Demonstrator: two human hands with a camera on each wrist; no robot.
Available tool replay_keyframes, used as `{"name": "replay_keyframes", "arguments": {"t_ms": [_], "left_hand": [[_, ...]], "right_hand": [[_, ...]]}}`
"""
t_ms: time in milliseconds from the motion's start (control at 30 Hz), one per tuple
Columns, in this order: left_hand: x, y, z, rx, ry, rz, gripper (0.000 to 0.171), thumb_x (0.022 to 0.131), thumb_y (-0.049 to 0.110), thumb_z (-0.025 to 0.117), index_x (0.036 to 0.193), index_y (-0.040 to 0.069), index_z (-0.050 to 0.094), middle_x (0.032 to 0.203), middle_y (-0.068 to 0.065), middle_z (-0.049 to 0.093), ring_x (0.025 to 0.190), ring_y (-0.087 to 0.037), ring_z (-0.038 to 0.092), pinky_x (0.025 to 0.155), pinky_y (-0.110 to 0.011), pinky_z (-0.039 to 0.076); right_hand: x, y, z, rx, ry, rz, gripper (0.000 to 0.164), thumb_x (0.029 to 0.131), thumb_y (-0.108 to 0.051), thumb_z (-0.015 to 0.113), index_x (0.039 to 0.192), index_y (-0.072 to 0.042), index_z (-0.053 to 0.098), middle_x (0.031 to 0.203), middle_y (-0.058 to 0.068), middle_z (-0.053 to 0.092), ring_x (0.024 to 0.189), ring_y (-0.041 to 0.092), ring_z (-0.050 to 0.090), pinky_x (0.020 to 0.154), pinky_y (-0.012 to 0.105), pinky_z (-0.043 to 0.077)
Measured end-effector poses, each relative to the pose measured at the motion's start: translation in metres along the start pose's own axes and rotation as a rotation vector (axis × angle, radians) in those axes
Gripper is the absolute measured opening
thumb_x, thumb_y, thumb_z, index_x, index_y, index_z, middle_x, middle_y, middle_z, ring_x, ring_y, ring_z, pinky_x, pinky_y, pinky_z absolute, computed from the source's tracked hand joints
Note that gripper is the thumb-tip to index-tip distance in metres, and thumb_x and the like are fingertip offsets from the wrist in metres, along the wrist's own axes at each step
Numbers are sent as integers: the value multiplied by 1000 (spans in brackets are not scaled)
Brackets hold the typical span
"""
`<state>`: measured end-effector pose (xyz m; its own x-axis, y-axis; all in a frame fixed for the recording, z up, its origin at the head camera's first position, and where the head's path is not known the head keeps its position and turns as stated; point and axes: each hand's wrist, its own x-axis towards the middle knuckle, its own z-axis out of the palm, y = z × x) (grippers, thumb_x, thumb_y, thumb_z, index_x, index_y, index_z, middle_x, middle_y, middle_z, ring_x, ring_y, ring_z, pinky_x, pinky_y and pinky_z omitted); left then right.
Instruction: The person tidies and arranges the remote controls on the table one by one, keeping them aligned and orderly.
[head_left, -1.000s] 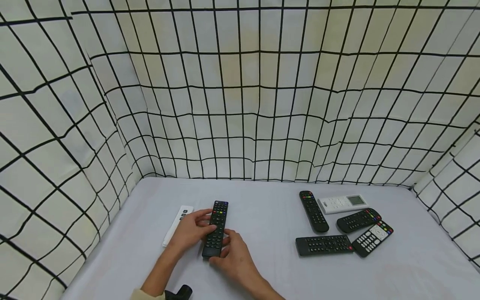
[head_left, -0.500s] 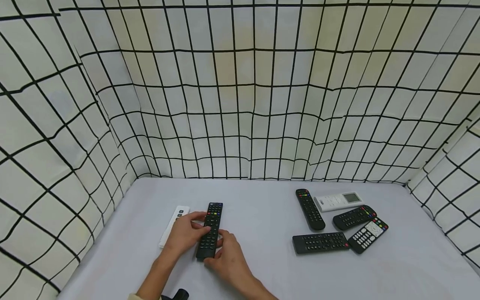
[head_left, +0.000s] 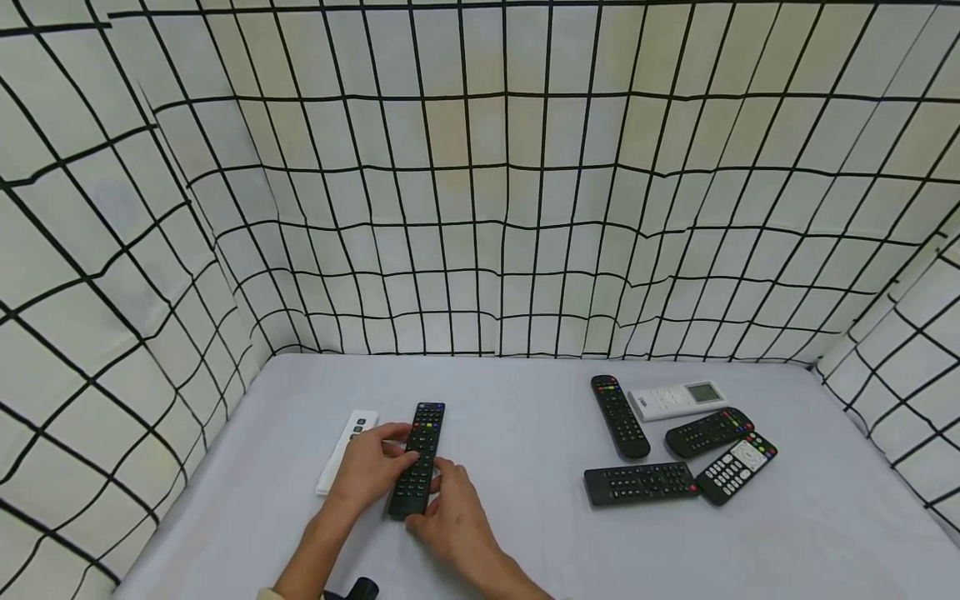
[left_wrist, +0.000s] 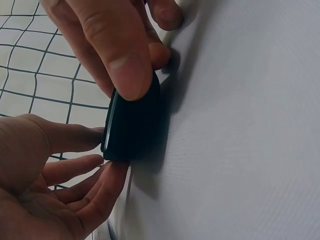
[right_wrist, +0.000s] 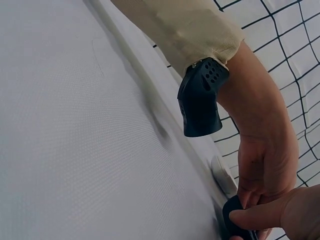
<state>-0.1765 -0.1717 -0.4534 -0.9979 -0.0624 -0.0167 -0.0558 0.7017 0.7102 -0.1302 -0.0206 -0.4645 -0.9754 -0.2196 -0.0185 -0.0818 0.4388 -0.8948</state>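
A black remote control [head_left: 415, 479] with small coloured buttons near its far end lies between my two hands, pointing away from me. My left hand [head_left: 369, 468] holds its left side, the thumb on the button face. At the near right, my right hand [head_left: 459, 515] grips the remote's lower end. In the left wrist view the right thumb [left_wrist: 129, 75] presses on the dark near end of the remote [left_wrist: 132, 125], and the left hand's fingertips touch it from the other side. Below in the right wrist view, both hands meet at the remote [right_wrist: 232, 220].
A white remote [head_left: 337, 458] lies left of my left hand, partly hidden by it. At the right, several black remotes [head_left: 641, 483] and a white remote with a display [head_left: 678, 400] lie together. Black-lined netting [head_left: 480, 250] stands around the white table [head_left: 525, 417].
The head view has swung slightly, so everything sits a little further left in it. Both hands keep their hold on the black remote, almost still.
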Motion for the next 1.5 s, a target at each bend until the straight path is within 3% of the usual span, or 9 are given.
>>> {"name": "replay_keyframes", "arguments": {"t_ms": [500, 933, 1200, 1500], "left_hand": [[-5, 2, -1, -11, 3, -18, 44, 91, 5, 75, 134, -3, 65, 123, -23, 72, 100, -27, 72, 81, -41, 59], [-4, 6, 0, 0, 24, -15, 45, 92, 6, 74, 134, -3, 64, 126, -22, 72, 104, -30, 72, 86, -44, 60], [-6, 15, 9, 36, 131, 40, 35, 95, 11, 73, 129, 4, 68, 122, -16, 71, 111, -31, 68, 96, -51, 55], [-9, 30, 29, -73, 193, 149, 29, 93, 10, 75, 122, 8, 73, 115, -10, 71, 107, -26, 68, 92, -43, 57]], "right_hand": [[-2, 1, -1, -18, -11, 2, 76, 75, -2, 88, 141, 7, 52, 100, 5, 61, 68, 0, 52, 58, 20, 43], [-3, 3, -17, 25, -73, 28, 76, 80, -8, 87, 145, 7, 49, 107, 7, 63, 76, 6, 59, 63, 21, 48], [-3, 10, -39, 9, -3, 37, 58, 88, -17, 83, 138, 0, 58, 108, 7, 65, 82, 11, 61, 67, 24, 49], [-9, 20, -70, 28, 81, 11, 47, 94, -19, 76, 135, -3, 60, 115, 12, 66, 94, 15, 62, 72, 22, 52]]}}
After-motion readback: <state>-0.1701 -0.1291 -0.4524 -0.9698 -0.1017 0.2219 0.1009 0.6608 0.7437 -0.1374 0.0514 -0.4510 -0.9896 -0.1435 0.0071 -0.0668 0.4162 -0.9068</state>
